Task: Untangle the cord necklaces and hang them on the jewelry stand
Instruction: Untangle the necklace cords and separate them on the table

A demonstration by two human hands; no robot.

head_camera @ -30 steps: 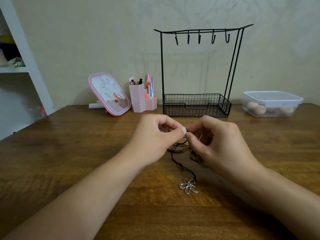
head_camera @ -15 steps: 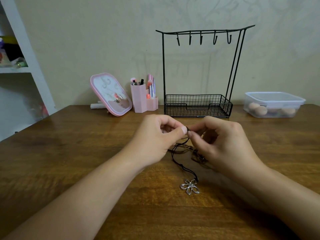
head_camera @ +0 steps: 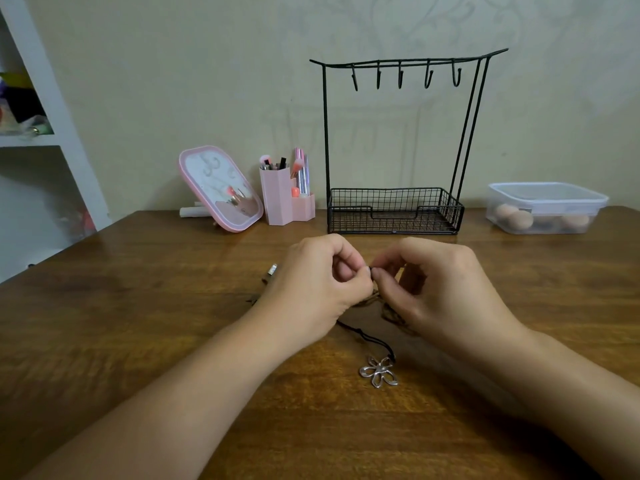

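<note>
The cord necklaces [head_camera: 372,299] were held low over the wooden table [head_camera: 138,306], bunched into a tangle between the two hands near the middle of the view. The left hand [head_camera: 318,285] was closed, thumb and forefinger pinched on a dark strand at the top of the knot, and the right hand [head_camera: 440,289] was closed in the same way, its fingertips [head_camera: 379,276] met almost against those of the left on the same spot. A black cord [head_camera: 367,337] was seen to trail from under the left hand toward the person and to the right, ended by a silver flower pendant [head_camera: 379,372] laid flat on the wood; the long axis of that loose length ran diagonally, from the knot back toward the body. A small metal piece [head_camera: 272,270] was glimpsed just beyond the left hand, though what it belonged to could not be told. The jewelry stand [head_camera: 398,140] was placed straight ahead beyond the hands, slightly to the right, all its hooks [head_camera: 400,77] bare. The right hand was judged the nearer to it, so a freed cord would probably be lifted forward and up by that hand. Untangling was judged far from finished.
</note>
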